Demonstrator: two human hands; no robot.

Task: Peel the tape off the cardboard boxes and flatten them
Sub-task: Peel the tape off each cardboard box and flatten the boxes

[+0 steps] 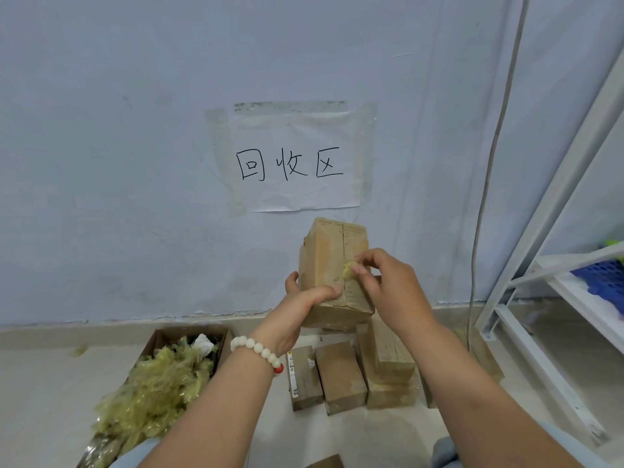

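While the left hand point(297, 309) grips the lower end of an upright cardboard box point(326, 265), thumb curled over its front face and fingers wrapped behind, the right hand point(388, 282) pinches a small wad of yellowish tape point(348, 271) between thumb and forefinger, right at the box's centre seam; the other right fingers are loosely bent. A white bead bracelet point(256, 347) with one red bead sits on the left wrist.

Below the held box, several closed cardboard boxes point(341, 376) stand packed together on the floor, partly hidden by both forearms. Below and to the left of the held box lies an open carton point(158, 339), heaped with crumpled yellowish peeled tape point(158, 376) that spills over its near end, with a scrap of white paper point(202, 342) at the far end.

The floor point(40, 383) is pale and smooth. Behind the held box rises a pale blue wall point(101, 163), and directly above it a paper sign point(297, 163) is taped up, handwritten "回收区". To the right of the held box a grey cable point(486, 184) runs down the wall, and beyond it stands a white metal shelving rack point(557, 211) holding a blue perforated basket point(601, 275).
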